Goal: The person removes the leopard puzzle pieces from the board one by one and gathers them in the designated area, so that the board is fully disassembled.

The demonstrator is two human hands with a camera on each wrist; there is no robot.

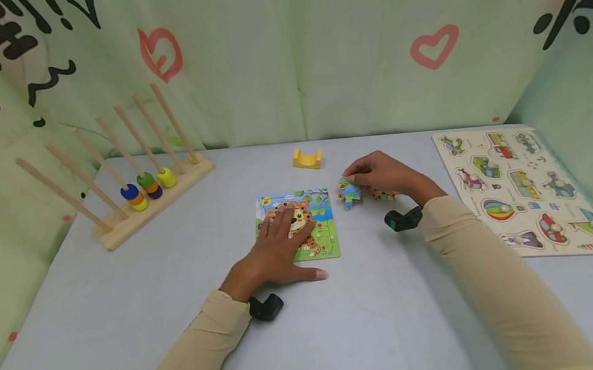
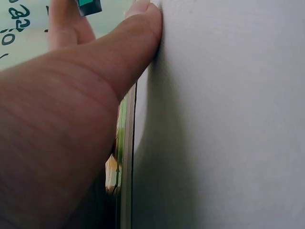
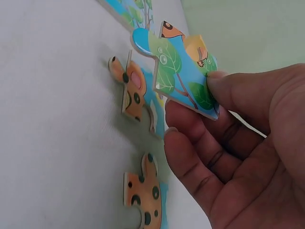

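A jigsaw puzzle (image 1: 327, 237) with a spotted animal on a green and blue scene lies flat on the table. My left hand (image 1: 274, 252) rests on it, fingers spread over the picture; its thumb (image 2: 128, 45) reaches past the near edge onto the table. Right of the puzzle, my right hand (image 1: 386, 174) pinches a puzzle piece (image 3: 178, 71) with green leaves on blue between thumb and fingers, tilted above the table. Under that hand lie loose spotted pieces, one puzzle piece (image 3: 136, 93) with an ear and another spotted piece (image 3: 147, 193) nearby.
A wooden peg rack (image 1: 152, 210) with coloured rings on several pegs stands at the back left. Behind the puzzle sits a yellow arched block (image 1: 307, 159). A picture board (image 1: 471, 157) lies at the right. Printed cloth (image 1: 346, 49) hangs around the table.
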